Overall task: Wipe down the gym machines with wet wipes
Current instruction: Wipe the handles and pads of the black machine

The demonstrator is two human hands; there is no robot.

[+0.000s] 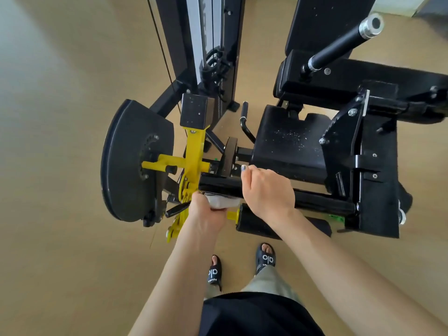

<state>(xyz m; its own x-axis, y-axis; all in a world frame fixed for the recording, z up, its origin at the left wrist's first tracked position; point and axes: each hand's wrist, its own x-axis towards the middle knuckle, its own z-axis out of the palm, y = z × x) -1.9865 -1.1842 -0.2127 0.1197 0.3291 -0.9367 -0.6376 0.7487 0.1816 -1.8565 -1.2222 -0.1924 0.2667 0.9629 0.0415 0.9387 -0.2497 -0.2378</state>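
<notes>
— So, why are you standing square to the machine (339, 146) from its foot end?

— Likely because from there you reach the whole leg bar (223, 185) without leaning over the seat (291, 146). The weight stack (208, 32) sits well beyond, out of your way.

— And the big black disc (126, 161) with the yellow arm (191, 154)?

— Those are just left of where you work; the bar joins the yellow arm there, so you seem to be starting at that end.

— What is your right hand (264, 190) doing?

— Its fingers curl over the top of the bar, gripping it. My guess is that you hold the bar steady so it does not swing while you rub.

— And your left hand (206, 214)?

— It grips the white wipe (223, 202), bunched up and pressed against the bar's underside, just beside your right hand. Bunching gives a firmer pad. The roller pad (261, 221) sits just below, seemingly untouched so far.
</notes>
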